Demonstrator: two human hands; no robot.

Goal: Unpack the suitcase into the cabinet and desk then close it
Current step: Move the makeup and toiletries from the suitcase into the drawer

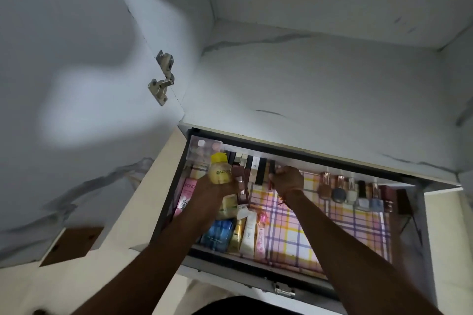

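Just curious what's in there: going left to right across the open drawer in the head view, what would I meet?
Pink Pond's box → yellow Garnier bottle gripped in the left hand → right hand on a dark stick → row of nail polish bottles.

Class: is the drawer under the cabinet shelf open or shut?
Open. The drawer is pulled out, showing its checked liner and rows of cosmetics; both hands reach inside.
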